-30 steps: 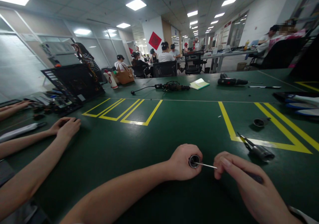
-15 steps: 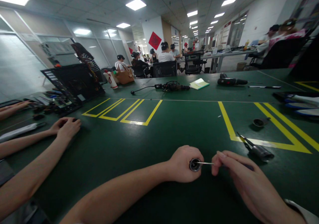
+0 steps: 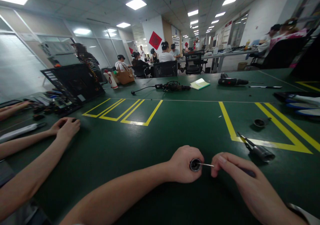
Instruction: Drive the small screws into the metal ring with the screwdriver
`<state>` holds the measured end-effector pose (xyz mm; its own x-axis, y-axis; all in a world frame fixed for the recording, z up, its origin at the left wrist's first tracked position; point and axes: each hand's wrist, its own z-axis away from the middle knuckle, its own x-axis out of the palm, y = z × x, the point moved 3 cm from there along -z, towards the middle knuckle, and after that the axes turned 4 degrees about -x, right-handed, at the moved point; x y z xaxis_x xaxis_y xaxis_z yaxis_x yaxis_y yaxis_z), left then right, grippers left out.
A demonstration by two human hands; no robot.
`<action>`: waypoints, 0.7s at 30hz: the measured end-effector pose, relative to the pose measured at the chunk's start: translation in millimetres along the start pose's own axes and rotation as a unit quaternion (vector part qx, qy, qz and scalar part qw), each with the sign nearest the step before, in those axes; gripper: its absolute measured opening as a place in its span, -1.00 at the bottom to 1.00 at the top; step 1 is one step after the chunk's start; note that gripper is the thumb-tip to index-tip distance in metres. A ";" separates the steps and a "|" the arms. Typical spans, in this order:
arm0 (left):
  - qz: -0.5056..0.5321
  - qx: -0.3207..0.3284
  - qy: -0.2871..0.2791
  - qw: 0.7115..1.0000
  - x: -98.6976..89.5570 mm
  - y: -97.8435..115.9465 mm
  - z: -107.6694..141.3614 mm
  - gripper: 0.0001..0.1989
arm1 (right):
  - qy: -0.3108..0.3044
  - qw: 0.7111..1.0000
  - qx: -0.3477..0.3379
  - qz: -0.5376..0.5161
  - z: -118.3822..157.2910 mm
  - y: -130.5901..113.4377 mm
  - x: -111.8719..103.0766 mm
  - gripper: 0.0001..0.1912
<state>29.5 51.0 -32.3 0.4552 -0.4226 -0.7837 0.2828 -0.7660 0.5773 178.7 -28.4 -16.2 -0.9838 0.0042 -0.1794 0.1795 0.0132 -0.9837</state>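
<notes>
Left grip [image 3: 182,164] encircles a cylinder [image 3: 191,167], right grip [image 3: 241,176] holding a tool [image 3: 207,165] at its mouth.

Left hand [image 3: 183,165] and right hand [image 3: 245,185] were ungloved; left forearm [image 3: 125,190] was bare; a pale cuff [image 3: 298,212] edged the right wrist [image 3: 280,206].

Lit by rectangular white ceiling panels [image 3: 136,3]. Walled at left with pale-framed glass partitions [image 3: 103,48], hung at centre with a red diamond-shaped poster [image 3: 155,40] on a white pillar [image 3: 153,24]. Furnished with black mesh chairs [image 3: 165,69].
</notes>
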 end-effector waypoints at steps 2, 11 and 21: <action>0.006 -0.009 -0.002 1.000 0.3 -0.2 -0.1 -0.94 | 0.018 0.999 0.010 -0.026 -1.3 -0.4 0.0 -0.58; 0.066 -0.016 0.025 0.997 -3.5 0.6 -0.5 -0.93 | 0.061 0.995 0.015 -0.081 -2.9 -1.0 -0.4 -0.58; 0.038 0.010 0.029 0.999 -2.8 2.0 0.6 -0.93 | 0.029 0.998 0.012 -0.060 -3.0 1.9 1.2 -0.60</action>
<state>28.3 50.3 -29.1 0.5226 -0.4521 -0.7229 0.2292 -0.7421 0.6298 177.9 -25.3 -18.2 -0.9963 0.0626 -0.0590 0.0587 -0.0067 -0.9983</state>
